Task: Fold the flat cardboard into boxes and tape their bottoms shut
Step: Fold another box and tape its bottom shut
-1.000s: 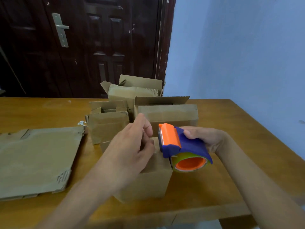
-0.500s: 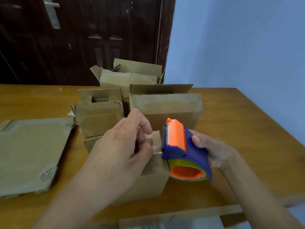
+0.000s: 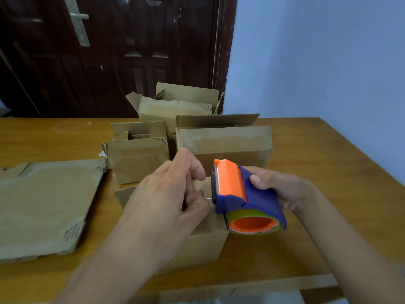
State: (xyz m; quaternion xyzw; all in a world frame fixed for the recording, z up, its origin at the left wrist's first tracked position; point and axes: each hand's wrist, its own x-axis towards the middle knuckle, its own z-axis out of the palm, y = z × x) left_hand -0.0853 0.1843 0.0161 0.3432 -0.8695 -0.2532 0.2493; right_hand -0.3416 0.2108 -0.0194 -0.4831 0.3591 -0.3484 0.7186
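A flat sheet of worn brown cardboard (image 3: 43,207) lies at the left of the wooden counter (image 3: 317,154). To its right, a small open-topped cardboard box (image 3: 137,159) stands mid-counter, with a taller open box (image 3: 175,106) far behind it against the dark wooden door (image 3: 109,51). The left hand (image 3: 168,198) hovers over the near brown cardboard box (image 3: 201,242), its fingers (image 3: 192,165) curled and pinching what looks like the clear tape end at the dispenser's blade; the hand hides most of this box's top. Just beyond stands a wide cardboard box (image 3: 225,143). The right hand (image 3: 282,187) grips the blue and orange tape dispenser (image 3: 243,196), fingers wrapped round its body, above the near box's right edge. A pale blue wall (image 3: 328,62) rises at right.
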